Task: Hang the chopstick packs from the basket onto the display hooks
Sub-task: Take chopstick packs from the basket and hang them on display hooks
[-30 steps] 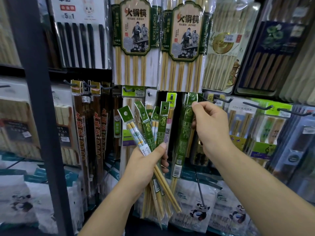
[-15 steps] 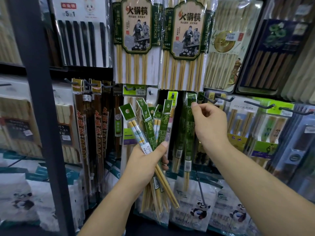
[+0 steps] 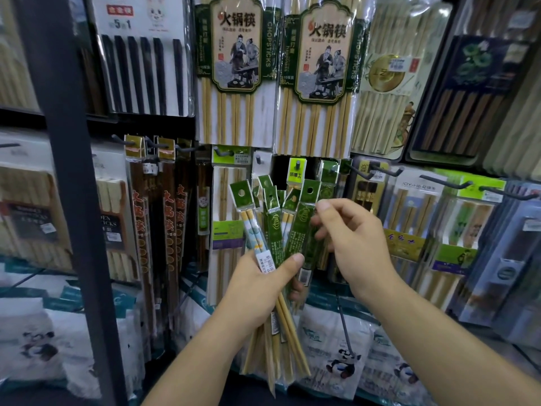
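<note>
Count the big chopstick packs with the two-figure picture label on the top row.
2. The left picture-label pack hangs top centre; the right picture-label pack hangs next to it on its right. More may hang hidden behind them.

One wide-angle camera worn on the head, looking forward and slightly down, facing the display hooks [image 3: 439,181] almost square on, sitting close, held chopstick packs [image 3: 273,230] filling the centre, a dark upright post [image 3: 68,171] looming nearest at left.
</note>
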Tool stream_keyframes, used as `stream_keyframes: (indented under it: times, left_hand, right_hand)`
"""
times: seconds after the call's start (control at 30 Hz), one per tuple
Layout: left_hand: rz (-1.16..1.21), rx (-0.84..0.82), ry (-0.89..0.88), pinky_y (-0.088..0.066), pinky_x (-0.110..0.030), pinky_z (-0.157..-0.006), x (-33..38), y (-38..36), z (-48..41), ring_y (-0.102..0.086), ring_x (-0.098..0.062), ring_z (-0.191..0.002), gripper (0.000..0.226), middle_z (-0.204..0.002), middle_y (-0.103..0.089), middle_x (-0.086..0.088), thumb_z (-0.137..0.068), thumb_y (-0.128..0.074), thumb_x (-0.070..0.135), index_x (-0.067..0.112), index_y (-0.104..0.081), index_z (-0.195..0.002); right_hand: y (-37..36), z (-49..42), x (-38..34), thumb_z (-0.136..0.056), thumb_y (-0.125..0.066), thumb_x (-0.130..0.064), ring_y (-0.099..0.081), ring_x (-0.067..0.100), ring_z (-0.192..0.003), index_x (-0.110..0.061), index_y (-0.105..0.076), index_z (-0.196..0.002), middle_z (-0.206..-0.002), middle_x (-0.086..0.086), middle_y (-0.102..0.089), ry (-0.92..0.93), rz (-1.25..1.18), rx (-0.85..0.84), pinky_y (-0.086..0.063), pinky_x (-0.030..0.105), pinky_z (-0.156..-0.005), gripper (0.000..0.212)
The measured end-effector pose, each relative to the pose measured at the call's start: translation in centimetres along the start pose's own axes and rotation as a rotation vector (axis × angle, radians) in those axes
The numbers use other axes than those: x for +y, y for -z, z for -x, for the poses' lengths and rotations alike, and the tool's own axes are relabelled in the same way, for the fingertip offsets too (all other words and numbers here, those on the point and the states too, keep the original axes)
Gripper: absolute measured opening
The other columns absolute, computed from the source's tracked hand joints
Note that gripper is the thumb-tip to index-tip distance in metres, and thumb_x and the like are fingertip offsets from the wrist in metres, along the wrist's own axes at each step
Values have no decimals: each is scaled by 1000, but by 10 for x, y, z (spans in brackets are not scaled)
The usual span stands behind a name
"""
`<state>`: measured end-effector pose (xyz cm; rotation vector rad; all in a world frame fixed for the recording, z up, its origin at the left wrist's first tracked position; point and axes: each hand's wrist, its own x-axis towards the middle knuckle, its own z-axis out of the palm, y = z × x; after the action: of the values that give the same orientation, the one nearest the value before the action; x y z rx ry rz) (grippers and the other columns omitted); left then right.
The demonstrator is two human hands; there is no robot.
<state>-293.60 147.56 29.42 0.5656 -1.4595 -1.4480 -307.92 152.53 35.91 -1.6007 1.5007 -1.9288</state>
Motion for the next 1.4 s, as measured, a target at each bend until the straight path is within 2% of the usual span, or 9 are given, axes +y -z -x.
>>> stream_keyframes:
  times: [0.23, 0.3, 0.37, 0.43, 0.57, 0.83, 1.07, 1.3, 1.4]
  left_hand:
    - [120, -14, 55, -64, -46, -71, -3, -5, 2, -76, -30, -80, 42, -99, -74, -25, -88, -80, 31, 3, -67, -115]
    - [64, 55, 89, -59, -52, -91, -5, -3, 1, -75, -29, -101, 40, -110, -78, -9, -85, -80, 41, 17, -72, -116]
    - [-14, 120, 75, -53, -43, -100, -3, -1, 0, -73, -16, -106, 20, -106, -79, 6, -91, -77, 41, 23, -78, -100]
    - [-38, 119, 54, -55, -40, -91, -2, 1, 0, -72, -17, -96, 26, -91, -78, 2, -98, -70, 33, 16, -78, -80]
    - [106, 117, 60, -60, -34, -64, 3, -1, 0, -64, -23, -70, 22, -72, -62, -10, -101, -65, 16, -1, -68, -88]
    - [47, 87, 63, -55, -35, -60, 8, 5, 2, -58, -23, -58, 36, -63, -59, -9, -101, -63, 21, -16, -65, -99]
    - [9, 53, 54, -56, -32, -57, 10, 4, 5, -60, -20, -54, 29, -65, -61, -7, -103, -63, 26, 6, -63, -82]
    - [-82, 31, 17, -45, -26, -48, 14, 3, 6, -51, -15, -46, 43, -60, -62, -2, -104, -59, 36, 10, -58, -70]
    - [-47, 39, 4, -43, -25, -44, 13, 3, 6, -52, -15, -44, 34, -67, -70, -7, -106, -55, 27, 2, -60, -83]
  right_hand:
    - [-2, -5, -9, -98, -65, -18, -60, 1, -61, -27, -73, -77, -66, -11, -64, -17, -22, 22, -46, 12, -56, 24]
    - [0, -10, -12, -98, -65, -19, -58, 2, -60, -32, -72, -73, -62, -12, -61, -31, -36, 62, -46, 14, -55, 29]
    - [3, -16, -14, -98, -65, -21, -57, 4, -58, -34, -71, -70, -60, -12, -57, -52, -53, 114, -45, 15, -53, 31]
    - [6, -22, -16, -98, -65, -25, -56, 5, -57, -30, -70, -68, -60, -11, -55, -67, -58, 159, -43, 17, -53, 31]
    - [8, -30, -15, -99, -65, -30, -52, 6, -55, -17, -70, -77, -60, -5, -54, -86, -34, 190, -43, 20, -55, 26]
    - [3, -38, -11, -100, -63, -27, -45, 13, -59, -3, -66, -80, -64, 9, -50, -54, 18, 233, -42, 11, -53, 31]
    - [1, -42, 1, -98, -64, -28, -46, 13, -58, -2, -65, -78, -62, 7, -50, -65, 66, 266, -46, 14, -66, 33]
    - [-1, -44, 8, -99, -65, -32, -50, 1, -53, -17, -69, -74, -57, -8, -55, -49, 116, 282, -45, 19, -68, 29]
    - [0, -39, 11, -98, -66, -35, -52, -2, -58, -21, -66, -76, -63, -11, -58, -65, 135, 301, -44, 22, -67, 25]
